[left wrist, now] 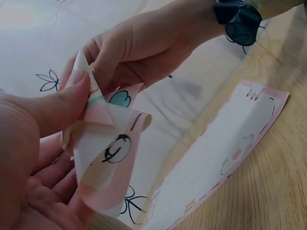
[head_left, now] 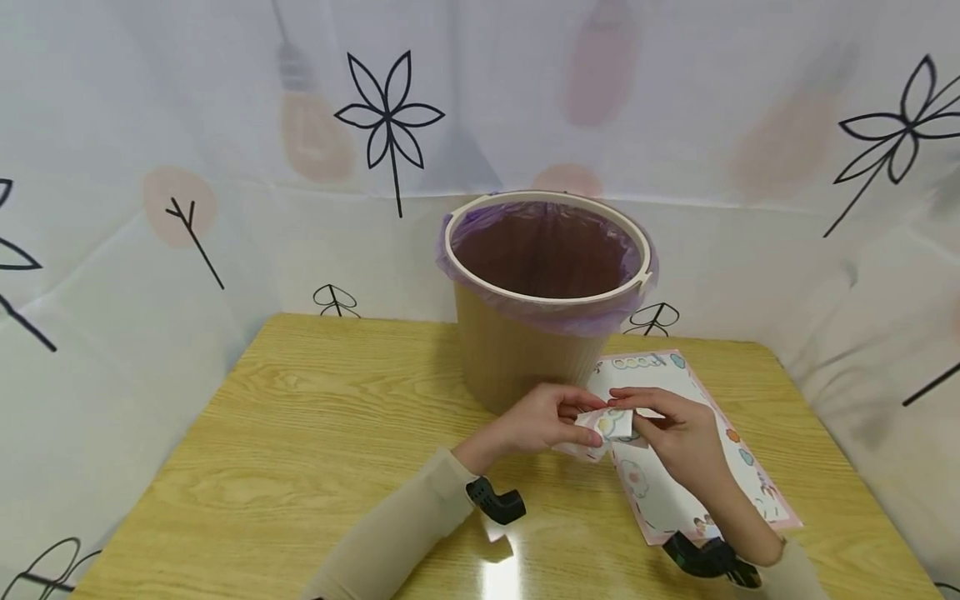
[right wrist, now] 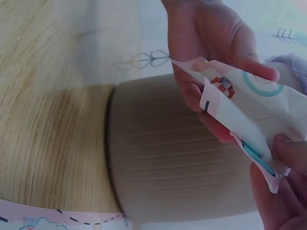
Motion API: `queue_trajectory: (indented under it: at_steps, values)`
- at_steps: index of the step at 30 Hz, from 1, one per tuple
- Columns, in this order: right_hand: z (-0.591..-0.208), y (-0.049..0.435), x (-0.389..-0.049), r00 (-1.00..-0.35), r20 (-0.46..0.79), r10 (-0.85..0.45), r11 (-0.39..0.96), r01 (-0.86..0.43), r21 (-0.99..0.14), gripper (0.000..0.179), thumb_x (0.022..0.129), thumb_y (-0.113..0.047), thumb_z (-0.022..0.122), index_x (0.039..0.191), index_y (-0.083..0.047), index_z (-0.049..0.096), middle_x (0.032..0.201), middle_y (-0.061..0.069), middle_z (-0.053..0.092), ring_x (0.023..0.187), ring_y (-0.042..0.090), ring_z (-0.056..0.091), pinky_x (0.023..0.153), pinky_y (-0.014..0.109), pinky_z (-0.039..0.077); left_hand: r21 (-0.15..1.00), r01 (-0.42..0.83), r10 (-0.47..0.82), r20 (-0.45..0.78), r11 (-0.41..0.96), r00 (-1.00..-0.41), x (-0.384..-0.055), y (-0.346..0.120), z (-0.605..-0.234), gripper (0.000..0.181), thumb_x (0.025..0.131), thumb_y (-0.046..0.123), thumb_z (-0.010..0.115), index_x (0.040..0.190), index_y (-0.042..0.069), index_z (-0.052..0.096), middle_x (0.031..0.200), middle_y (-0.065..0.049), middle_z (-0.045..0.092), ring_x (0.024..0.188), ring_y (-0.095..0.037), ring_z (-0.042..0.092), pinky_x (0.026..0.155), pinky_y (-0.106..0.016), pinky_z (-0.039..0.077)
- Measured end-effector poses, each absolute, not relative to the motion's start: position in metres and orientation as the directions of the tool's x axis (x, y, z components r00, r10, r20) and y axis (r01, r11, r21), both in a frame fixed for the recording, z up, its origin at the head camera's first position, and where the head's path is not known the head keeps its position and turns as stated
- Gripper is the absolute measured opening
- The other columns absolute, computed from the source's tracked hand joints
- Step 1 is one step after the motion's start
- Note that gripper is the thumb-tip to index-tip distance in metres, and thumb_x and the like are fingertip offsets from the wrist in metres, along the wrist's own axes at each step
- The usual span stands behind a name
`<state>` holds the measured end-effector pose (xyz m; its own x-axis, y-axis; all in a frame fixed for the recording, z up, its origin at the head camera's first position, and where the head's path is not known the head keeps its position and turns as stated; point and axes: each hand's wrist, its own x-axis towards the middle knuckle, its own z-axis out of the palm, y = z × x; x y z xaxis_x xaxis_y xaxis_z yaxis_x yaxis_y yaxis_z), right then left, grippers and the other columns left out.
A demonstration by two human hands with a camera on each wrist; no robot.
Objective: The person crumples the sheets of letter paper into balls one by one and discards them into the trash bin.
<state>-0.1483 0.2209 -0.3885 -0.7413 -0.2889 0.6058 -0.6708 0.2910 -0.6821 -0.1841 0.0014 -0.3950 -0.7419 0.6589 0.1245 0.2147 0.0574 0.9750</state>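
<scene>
While the left hand (head_left: 536,422) pinches the folded paper (head_left: 613,425) between thumb and fingers, the right hand (head_left: 688,437) pinches also its other end. This paper is held in front of the bin (head_left: 513,350), slightly to its right; a flat bordered sheet (head_left: 669,504) lies at the bin's front right.

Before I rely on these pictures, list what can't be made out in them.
Floor of the beige bin: head view, hidden by its near wall.
Some fingertips of the right hand: left wrist view, behind the folded patterned paper.
Most of the pink-bordered sheet: right wrist view, cut off by the bottom edge.
</scene>
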Motion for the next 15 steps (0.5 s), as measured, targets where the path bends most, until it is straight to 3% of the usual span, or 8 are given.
queue_trajectory:
  at_steps: [6, 12, 15]
  values:
    - [-0.3853, 0.2243, -0.1435, -0.827, 0.461, -0.322, 0.253, -0.545, -0.799, 0.026, 0.098, 0.007, 0.054, 0.121, 0.003, 0.067, 0.117, 0.01, 0.07, 0.108, 0.008, 0.063, 0.082, 0.018, 0.052, 0.964, 0.244, 0.562, 0.141, 0.11, -0.815, -0.1815, 0.0039, -0.3963, 0.032, 0.081, 0.002, 0.082, 0.11, -0.002, 0.07, 0.096, -0.001, 0.07, 0.078, -0.003, 0.064, 0.069, -0.018, 0.053]
    - [-0.3811, 0.2175, -0.1391, -0.883, 0.373, -0.286, 0.401, -0.464, -0.79, 0.036, 0.089, -0.006, 0.075, 0.123, -0.006, 0.067, 0.118, 0.01, 0.069, 0.107, 0.001, 0.062, 0.082, 0.018, 0.053, 0.955, 0.261, 0.484, 0.163, 0.14, -0.859, -0.1769, 0.0064, -0.3966, 0.023, 0.083, 0.006, 0.081, 0.103, -0.001, 0.072, 0.093, 0.0, 0.072, 0.076, -0.002, 0.066, 0.067, -0.02, 0.055]
    - [-0.3806, 0.2154, -0.1388, -0.901, 0.344, -0.262, 0.423, -0.428, -0.799, 0.035, 0.087, -0.008, 0.077, 0.12, -0.005, 0.068, 0.115, 0.01, 0.07, 0.101, 0.003, 0.064, 0.081, 0.019, 0.053, 0.948, 0.281, 0.462, 0.184, 0.15, -0.868, -0.1753, 0.0081, -0.3962, 0.019, 0.082, 0.005, 0.081, 0.099, 0.0, 0.073, 0.091, 0.0, 0.072, 0.074, -0.001, 0.065, 0.065, -0.02, 0.055]
